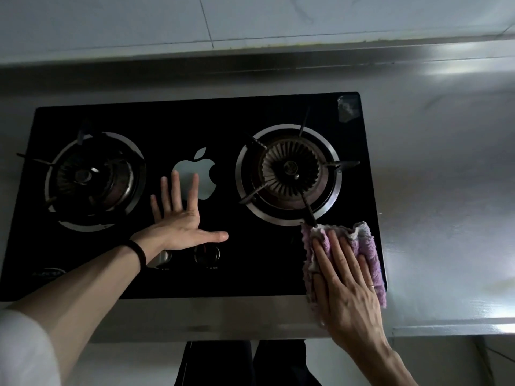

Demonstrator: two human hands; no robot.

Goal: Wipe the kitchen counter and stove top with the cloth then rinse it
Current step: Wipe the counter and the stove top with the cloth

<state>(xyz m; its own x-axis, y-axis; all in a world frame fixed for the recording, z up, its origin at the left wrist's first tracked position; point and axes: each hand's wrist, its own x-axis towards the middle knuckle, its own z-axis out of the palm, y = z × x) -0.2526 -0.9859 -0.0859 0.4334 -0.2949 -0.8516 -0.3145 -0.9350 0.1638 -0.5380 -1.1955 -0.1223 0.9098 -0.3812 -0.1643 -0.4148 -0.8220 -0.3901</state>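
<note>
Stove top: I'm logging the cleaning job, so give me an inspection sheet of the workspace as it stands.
Surface: black glass stove top set in a steel counter; two burners, left burner and right burner, both unlit.
Job's things: purple cloth lies flat on the stove's front right corner, below the right burner.
Clutter: a crumpled bit of film at the stove's back right corner.
Grip: right hand pressed flat on the cloth; left hand open, palm down on the glass between the burners, holding nothing.
Cables: nothing seen.
Surroundings: tiled wall behind; two knobs at the front edge; dim light.
</note>
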